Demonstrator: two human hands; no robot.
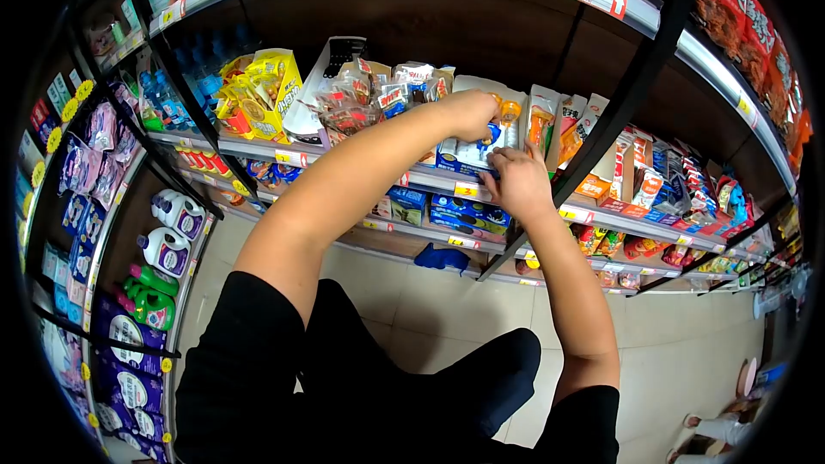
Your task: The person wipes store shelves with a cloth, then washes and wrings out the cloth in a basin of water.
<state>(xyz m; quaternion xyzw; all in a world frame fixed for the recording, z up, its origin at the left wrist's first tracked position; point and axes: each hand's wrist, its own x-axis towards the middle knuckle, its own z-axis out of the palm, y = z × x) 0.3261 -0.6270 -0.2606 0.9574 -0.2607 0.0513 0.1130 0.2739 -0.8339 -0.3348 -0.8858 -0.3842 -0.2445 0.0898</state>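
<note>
My left hand (475, 115) reaches into a white open display box (481, 84) on the shelf. Its fingers are curled down among small items with orange tops (510, 110) and blue parts; what they pinch is hidden. My right hand (522, 179) lies at the front right of the same box, thumb apart from the fingers, over its edge. To the left of my left hand sit small red-and-white packets (352, 103) in an open carton. An orange-wrapped item in a carton (540, 125) stands just right of the box.
A yellow snack box (266, 94) and blue bottles stand farther left. Black uprights (619, 77) cross the shelving near my right hand. Blue packs (468, 215) fill the lower shelf. Detergent bottles (168, 249) line the left rack. Another person's feet (692, 421) show at lower right.
</note>
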